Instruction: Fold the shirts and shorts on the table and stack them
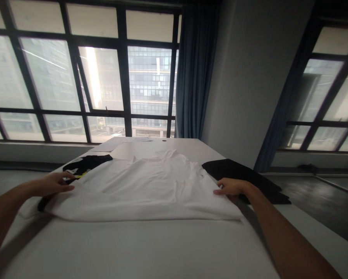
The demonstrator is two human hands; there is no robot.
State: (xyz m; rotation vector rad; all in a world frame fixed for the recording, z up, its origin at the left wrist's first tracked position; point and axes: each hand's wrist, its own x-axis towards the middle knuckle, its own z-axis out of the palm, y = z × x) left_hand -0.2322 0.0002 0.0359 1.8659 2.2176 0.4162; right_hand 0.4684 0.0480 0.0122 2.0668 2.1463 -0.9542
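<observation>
Shirt (150,186) lies flat mid-table (133,252), left hand (56,183) at 9 o'clock and right hand (232,188) at 3, fingers loosely spread on its edges; looks mid-fold, needs both sides gripped.

Surroundings on and beyond the worktop (150,252).
A black garment (88,162) lies at left, a folded black cloth (243,176) at right, papers (118,142) at the far end; blue curtain (194,73) beside windows (83,69).
</observation>
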